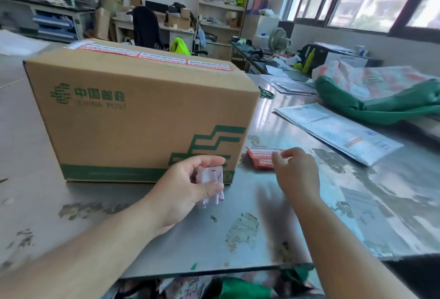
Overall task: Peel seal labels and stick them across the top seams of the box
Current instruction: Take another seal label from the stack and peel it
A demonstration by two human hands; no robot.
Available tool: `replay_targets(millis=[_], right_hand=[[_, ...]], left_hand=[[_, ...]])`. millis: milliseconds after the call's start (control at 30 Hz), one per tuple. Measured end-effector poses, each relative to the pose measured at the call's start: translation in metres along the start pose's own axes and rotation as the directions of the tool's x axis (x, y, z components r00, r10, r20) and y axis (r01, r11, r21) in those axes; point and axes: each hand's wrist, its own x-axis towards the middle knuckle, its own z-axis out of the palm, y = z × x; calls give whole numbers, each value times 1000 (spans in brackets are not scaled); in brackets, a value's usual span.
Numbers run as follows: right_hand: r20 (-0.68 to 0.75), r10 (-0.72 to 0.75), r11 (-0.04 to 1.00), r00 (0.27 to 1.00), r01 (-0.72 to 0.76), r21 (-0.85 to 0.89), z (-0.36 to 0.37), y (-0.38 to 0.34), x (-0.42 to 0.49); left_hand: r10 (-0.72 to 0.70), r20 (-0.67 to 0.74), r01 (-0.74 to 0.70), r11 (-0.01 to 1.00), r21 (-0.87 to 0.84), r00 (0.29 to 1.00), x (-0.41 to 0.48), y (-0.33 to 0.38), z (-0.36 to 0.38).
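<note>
Nearest to us, our left hand (188, 189) is curled shut around a bunch of crumpled white backing strips (212, 184), held just in front of the box's lower right corner. At about two o'clock from it, our right hand (297, 175) reaches over the metal table (95, 208), fingers (277, 157) bent down onto a red-and-white sheet of seal labels (260, 159) lying flat beside the box; we cannot tell whether they have pinched it. The cardboard box (133, 120) stands at eleven o'clock from our hands, closed, with a row of red-edged labels (152, 57) stuck along its top seam. Farther off at two o'clock lie a grey mailer (338, 132) and a green cloth bag (381, 101).
</note>
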Motion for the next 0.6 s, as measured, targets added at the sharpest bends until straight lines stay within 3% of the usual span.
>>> replay_targets(millis=[133, 267, 467, 600], right_hand=[[28, -56, 980, 998, 60, -189, 14, 9, 7], [80, -60, 970, 995, 77, -231, 15, 12, 7], [-53, -129, 985, 990, 122, -125, 18, 21, 6], [-112, -63, 996, 992, 55, -66, 20, 22, 7]], left_hand=[[-40, 17, 42, 988, -149, 999, 3, -10, -4], [-40, 56, 48, 987, -154, 998, 5, -13, -8], [-33, 121, 51, 988, -144, 992, 3, -10, -8], [-20, 106, 28, 997, -69, 994, 0, -12, -8]])
